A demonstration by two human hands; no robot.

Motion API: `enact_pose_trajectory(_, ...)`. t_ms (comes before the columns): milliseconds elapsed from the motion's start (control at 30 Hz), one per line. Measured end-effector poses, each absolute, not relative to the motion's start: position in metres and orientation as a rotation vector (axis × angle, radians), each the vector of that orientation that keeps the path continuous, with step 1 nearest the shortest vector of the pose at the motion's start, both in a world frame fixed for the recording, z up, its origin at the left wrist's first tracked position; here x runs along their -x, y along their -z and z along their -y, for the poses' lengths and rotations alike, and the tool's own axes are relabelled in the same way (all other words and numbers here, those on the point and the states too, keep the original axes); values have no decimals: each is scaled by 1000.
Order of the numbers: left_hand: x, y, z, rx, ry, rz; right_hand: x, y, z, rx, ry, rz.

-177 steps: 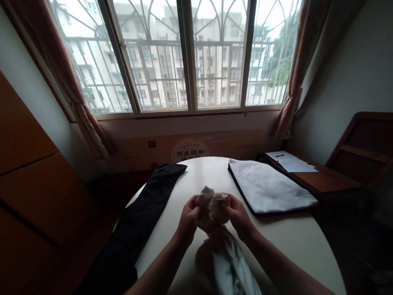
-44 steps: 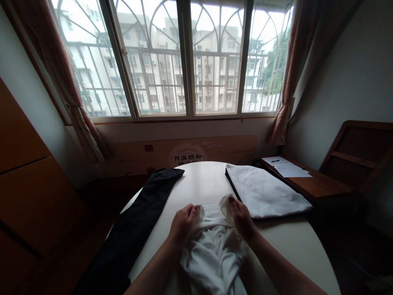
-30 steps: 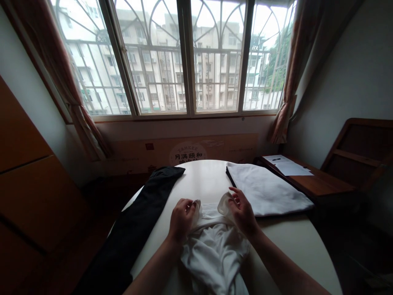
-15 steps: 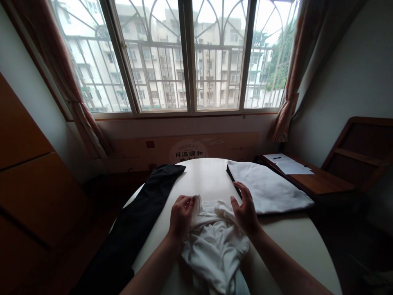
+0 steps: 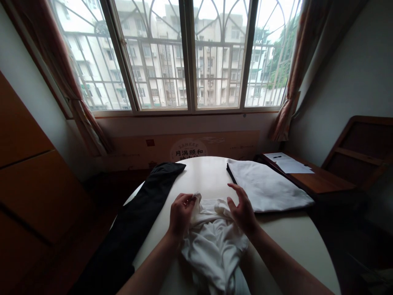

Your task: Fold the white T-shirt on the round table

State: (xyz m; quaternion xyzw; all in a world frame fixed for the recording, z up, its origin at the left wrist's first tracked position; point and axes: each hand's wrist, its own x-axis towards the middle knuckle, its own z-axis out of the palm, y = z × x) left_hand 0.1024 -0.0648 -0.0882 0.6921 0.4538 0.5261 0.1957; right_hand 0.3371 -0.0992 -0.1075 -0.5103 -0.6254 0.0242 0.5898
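Observation:
A crumpled white garment [image 5: 215, 246] lies on the round white table [image 5: 291, 241] right in front of me. My left hand [image 5: 180, 214] pinches the garment's upper left edge between thumb and fingers. My right hand [image 5: 243, 209] rests against the garment's upper right side with its fingers stretched out and apart, holding nothing. The garment's lower part hangs over the near table edge between my forearms.
A long black garment [image 5: 138, 221] lies along the table's left side and droops off it. A folded white cloth on a dark one [image 5: 270, 188] sits at the right. A wooden side table with papers [image 5: 291, 166] stands beyond. A cardboard box [image 5: 187, 149] stands under the window.
My right hand has let go of the white garment's edge and spread its fingers. My left hand keeps its pinch. Earlier the garment was bunched up above the table; now it lies down.

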Motion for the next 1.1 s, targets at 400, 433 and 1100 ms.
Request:
enact_pose_trajectory(400, -104, 82, 68, -1751, -1533, -1341, -334, 134, 94, 1310, -262, 1709)
enact_pose_trajectory(433, -104, 82, 68, -1761, -1540, -1344, -334, 134, 95, 1315, -260, 1714)
enact_pose_trajectory(1100, -101, 92, 59, -2000, -1506, -1475, -336, 134, 94, 1319, -113, 1769)
